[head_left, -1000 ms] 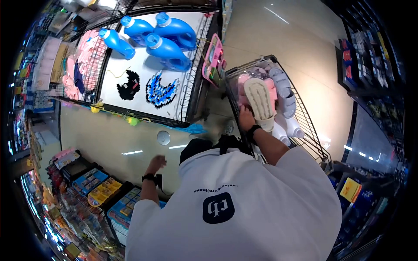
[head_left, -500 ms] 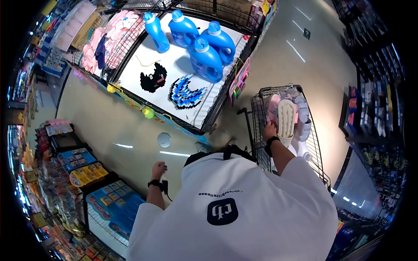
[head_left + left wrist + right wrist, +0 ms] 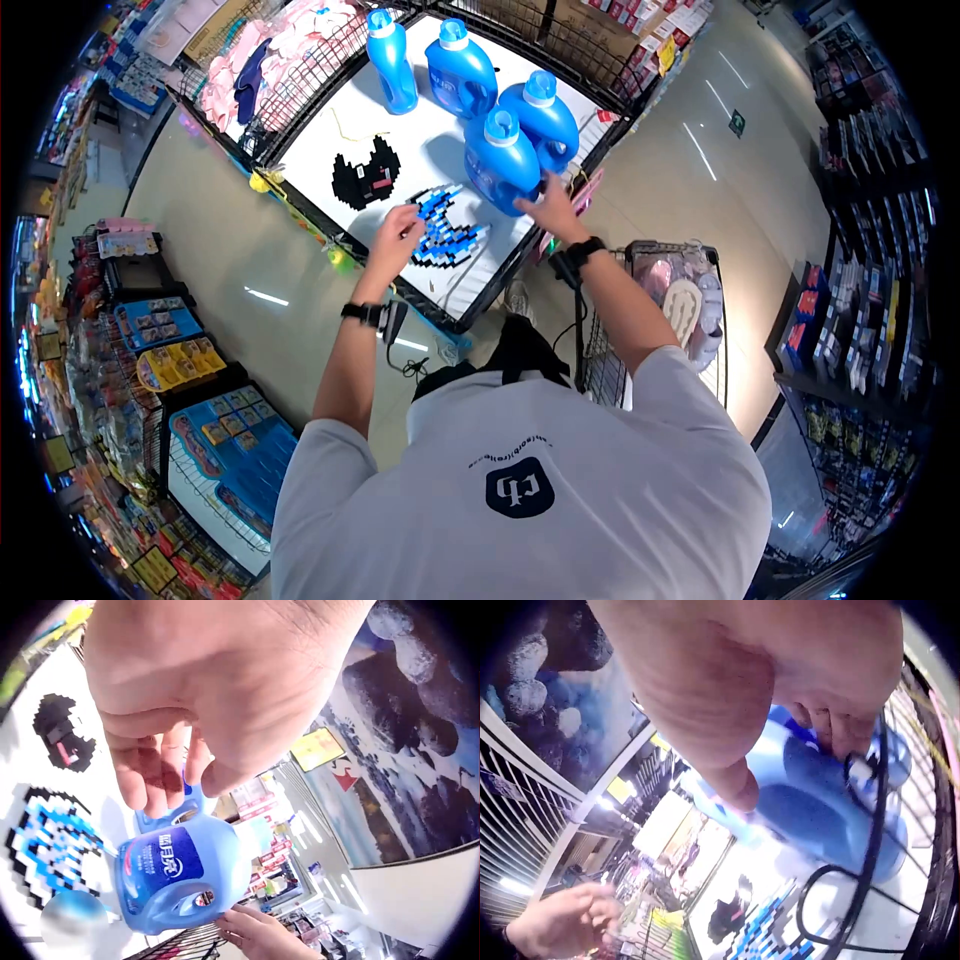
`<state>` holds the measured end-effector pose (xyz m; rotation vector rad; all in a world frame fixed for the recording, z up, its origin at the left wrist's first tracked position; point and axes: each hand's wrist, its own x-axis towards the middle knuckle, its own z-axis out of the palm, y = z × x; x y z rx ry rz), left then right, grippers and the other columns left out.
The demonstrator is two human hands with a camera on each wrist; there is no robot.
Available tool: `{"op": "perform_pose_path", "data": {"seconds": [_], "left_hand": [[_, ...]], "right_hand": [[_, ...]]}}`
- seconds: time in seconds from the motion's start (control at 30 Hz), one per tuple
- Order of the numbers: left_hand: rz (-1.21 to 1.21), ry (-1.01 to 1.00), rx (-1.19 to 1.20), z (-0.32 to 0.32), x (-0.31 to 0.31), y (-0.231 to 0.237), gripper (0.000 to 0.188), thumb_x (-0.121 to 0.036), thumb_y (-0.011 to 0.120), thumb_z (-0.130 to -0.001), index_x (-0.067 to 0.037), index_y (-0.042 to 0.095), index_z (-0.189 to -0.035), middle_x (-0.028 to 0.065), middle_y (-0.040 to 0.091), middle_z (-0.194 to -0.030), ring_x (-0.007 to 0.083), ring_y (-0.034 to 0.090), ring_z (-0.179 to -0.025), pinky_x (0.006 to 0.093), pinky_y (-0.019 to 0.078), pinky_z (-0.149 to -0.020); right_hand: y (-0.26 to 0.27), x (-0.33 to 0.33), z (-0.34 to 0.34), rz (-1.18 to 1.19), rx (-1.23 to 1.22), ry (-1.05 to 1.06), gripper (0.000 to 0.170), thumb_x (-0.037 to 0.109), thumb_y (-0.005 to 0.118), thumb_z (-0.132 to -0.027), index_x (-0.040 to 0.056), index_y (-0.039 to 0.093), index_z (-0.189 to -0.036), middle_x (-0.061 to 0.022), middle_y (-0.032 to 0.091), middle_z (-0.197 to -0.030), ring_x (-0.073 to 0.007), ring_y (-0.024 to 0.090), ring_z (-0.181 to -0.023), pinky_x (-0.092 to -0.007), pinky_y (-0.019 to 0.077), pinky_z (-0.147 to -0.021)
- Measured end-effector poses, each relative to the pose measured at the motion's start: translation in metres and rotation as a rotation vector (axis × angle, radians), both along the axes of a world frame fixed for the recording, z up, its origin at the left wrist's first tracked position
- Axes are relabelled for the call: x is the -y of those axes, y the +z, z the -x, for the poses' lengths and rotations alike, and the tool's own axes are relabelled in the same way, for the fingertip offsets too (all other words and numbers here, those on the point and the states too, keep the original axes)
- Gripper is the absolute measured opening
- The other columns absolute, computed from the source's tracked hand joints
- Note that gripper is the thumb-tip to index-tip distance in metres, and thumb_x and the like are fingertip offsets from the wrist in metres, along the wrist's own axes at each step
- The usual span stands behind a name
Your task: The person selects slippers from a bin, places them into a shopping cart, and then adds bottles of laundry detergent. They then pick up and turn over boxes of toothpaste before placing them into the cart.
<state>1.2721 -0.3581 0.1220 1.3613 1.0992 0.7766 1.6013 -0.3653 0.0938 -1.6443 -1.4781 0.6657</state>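
Several blue laundry detergent bottles stand upright on a white display surface (image 3: 305, 155) with a wire rim. At the nearest detergent bottle (image 3: 497, 160) is my right hand (image 3: 557, 215), its fingertips right at the bottle's lower handle side. In the right wrist view its thumb and fingers are spread beside the blue bottle (image 3: 810, 825). My left hand (image 3: 393, 245) hovers with loosely bent fingers, overlapping the edge of a blue, black and white pixel-pattern crescent (image 3: 447, 235). Nothing shows between its fingers in the left wrist view, where the bottle's labelled front (image 3: 169, 859) lies beyond them.
Right of the display stands a wire shopping cart (image 3: 640, 250) holding slippers (image 3: 683, 310). A black pixel-pattern piece (image 3: 365, 180) lies left of the crescent. Pink cloth items (image 3: 300, 40) fill a wire bin at the back left. Stocked shelves (image 3: 860, 230) line the right side.
My right hand has left the slippers in the cart and reached the nearest detergent bottle. The left hand has risen from my side to the display. The view has swung closer to the bottles.
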Motion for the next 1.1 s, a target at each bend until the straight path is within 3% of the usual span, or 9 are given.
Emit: {"op": "perform_pose_path", "data": {"seconds": [0.07, 0.2, 0.27, 0.4, 0.57, 0.67, 0.87, 0.93, 1.1], "left_hand": [[-0.200, -0.067, -0.154, -0.037, -0.041, -0.003, 0.053, -0.001, 0.063, -0.084, -0.005, 0.040, -0.132, 0.0120, 0.056, -0.116, 0.0200, 0.059, -0.101, 0.0310, 0.0495, -0.086], [-0.244, -0.201, -0.347, -0.098, -0.116, -0.005, 0.090, 0.005, 0.066, -0.069, -0.012, 0.022, -0.145, 0.0199, 0.039, -0.140, 0.0324, 0.048, -0.123, 0.0399, 0.0444, -0.097], [-0.475, -0.303, -0.360, -0.115, -0.154, -0.031, 0.090, 0.004, 0.067, -0.067, -0.009, 0.023, -0.144, 0.0193, 0.039, -0.141, 0.0329, 0.047, -0.124, 0.0364, 0.0408, -0.101], [-0.300, -0.352, -0.336, -0.126, -0.190, -0.057, 0.078, 0.001, 0.072, -0.067, -0.005, 0.035, -0.135, 0.0189, 0.048, -0.132, 0.0294, 0.049, -0.122, 0.0350, 0.0395, -0.102], [-0.186, -0.272, -0.176, -0.107, -0.161, -0.021, 0.078, -0.008, 0.078, -0.069, -0.002, 0.036, -0.135, 0.0166, 0.051, -0.128, 0.0256, 0.050, -0.121, 0.0360, 0.0402, -0.101], [0.011, -0.190, 0.075, -0.090, -0.129, 0.016, 0.077, -0.002, 0.072, -0.074, 0.001, 0.027, -0.137, 0.0152, 0.046, -0.131, 0.0230, 0.045, -0.126, 0.0363, 0.0328, -0.109], [-0.129, -0.224, 0.461, -0.051, -0.073, 0.086, 0.090, 0.003, 0.069, -0.078, -0.004, 0.012, -0.147, 0.0090, 0.033, -0.144, 0.0198, 0.032, -0.134, 0.0371, 0.0262, -0.112], [-0.212, -0.132, 0.230, -0.032, -0.063, 0.074, 0.104, -0.024, 0.087, -0.068, -0.001, 0.021, -0.146, 0.0104, 0.039, -0.140, 0.0214, 0.037, -0.131, 0.0360, 0.0300, -0.109], [-0.331, -0.008, 0.231, -0.012, -0.007, 0.092, 0.095, -0.053, 0.081, -0.068, 0.001, 0.039, -0.134, 0.0115, 0.055, -0.122, 0.0191, 0.052, -0.112, 0.0331, 0.0434, -0.095]], "right_hand": [[-0.003, -0.017, 0.011, 0.190, 0.049, -0.065, 0.076, 0.026, 0.079, -0.068, -0.0044, 0.040, -0.126, -0.0290, 0.059, -0.111, -0.0409, 0.060, -0.101, -0.0433, 0.0491, -0.084], [-0.009, -0.036, 0.016, 0.076, 0.017, -0.122, 0.045, 0.020, 0.073, -0.071, -0.0010, 0.055, -0.107, -0.0242, 0.065, -0.094, -0.0398, 0.064, -0.092, -0.0413, 0.0514, -0.077], [0.005, -0.032, 0.008, 0.047, -0.148, 0.014, 0.037, 0.009, 0.069, -0.073, -0.0005, 0.056, -0.106, -0.0179, 0.067, -0.095, -0.0293, 0.066, -0.088, -0.0360, 0.0507, -0.077], [-0.007, -0.040, -0.003, 0.064, -0.220, 0.098, 0.050, 0.013, 0.072, -0.076, 0.0013, 0.051, -0.120, -0.0161, 0.065, -0.105, -0.0259, 0.064, -0.096, -0.0344, 0.0494, -0.084], [0.024, -0.045, -0.003, 0.008, -0.239, 0.111, 0.019, 0.003, 0.065, -0.075, -0.0009, 0.058, -0.093, -0.0130, 0.065, -0.083, -0.0222, 0.064, -0.079, -0.0323, 0.0492, -0.071], [0.050, -0.053, -0.005, -0.018, -0.353, 0.223, 0.020, 0.004, 0.067, -0.074, -0.0016, 0.059, -0.092, -0.0106, 0.064, -0.080, -0.0170, 0.062, -0.076, -0.0303, 0.0490, -0.069], [0.148, -0.050, 0.007, -0.110, -0.307, 0.300, 0.029, 0.000, 0.068, -0.072, -0.0028, 0.062, -0.099, -0.0052, 0.065, -0.082, -0.0096, 0.059, -0.075, -0.0251, 0.0485, -0.069], [0.190, -0.034, 0.016, -0.010, -0.571, 0.344, 0.032, -0.002, 0.069, -0.069, -0.0020, 0.062, -0.100, -0.0006, 0.063, -0.082, -0.0086, 0.058, -0.074, -0.0241, 0.0485, -0.067], [0.231, -0.009, 0.035, -0.003, -0.781, 0.461, 0.020, -0.001, 0.063, -0.075, -0.0005, 0.062, -0.095, -0.0023, 0.063, -0.080, -0.0090, 0.056, -0.063, -0.0225, 0.0451, -0.058]]}}
